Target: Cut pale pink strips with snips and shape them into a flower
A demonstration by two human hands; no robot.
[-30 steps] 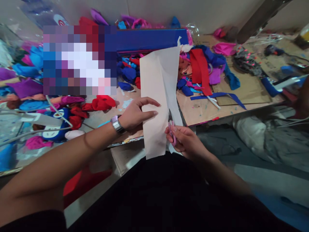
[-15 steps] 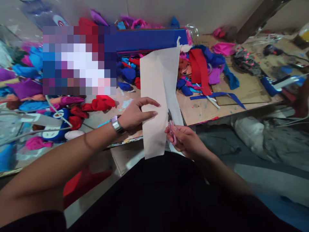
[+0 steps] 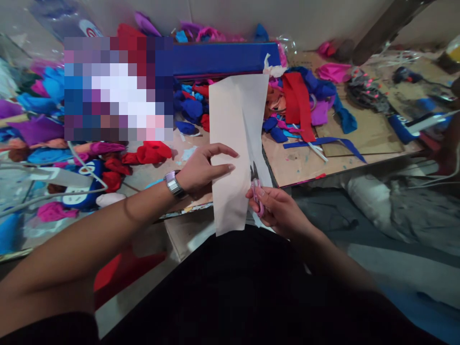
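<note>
White sheet point(image 3: 227, 115) (paper or cloth, can't tell), apparently part-slit lengthwise, lies over front edge of workbench point(image 3: 287, 168), near end overhanging twd. lap. Pink-handled scissors point(image 3: 256, 185) at the slit, gripped in curled fingers of R hand point(image 3: 275, 203). L hand point(image 3: 203, 170): thumb & forefinger part-spread on sheet; other fingers hidden, so hold underneath can't be told. Vs. 0.5 s ago, blades spread wider, sheet approx. same: prob. btwn snips, cut incomplete. Beyond: red strip point(image 3: 297, 105), blue strip point(image 3: 323, 143), blue box point(image 3: 226, 57) at rear.
</note>
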